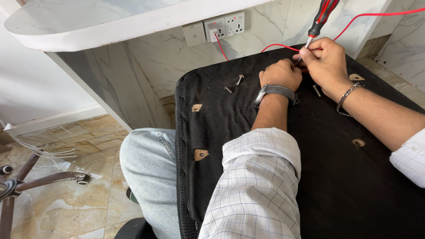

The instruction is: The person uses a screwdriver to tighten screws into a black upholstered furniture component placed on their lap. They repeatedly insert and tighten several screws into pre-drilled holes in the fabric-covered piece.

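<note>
On black seat underside (318, 177), marble room: right hand (326, 62) grips screwdriver (319, 20); left hand (280, 74) fisted beside.

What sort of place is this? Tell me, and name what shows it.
Probably an office or indoor room under repair work: marble-patterned wall with white wall sockets, beige tiled floor, and a metal swivel-chair base with castors beside a black fabric-covered seat panel.

No packages, labels, signs or screens show (none anywhere).
</note>
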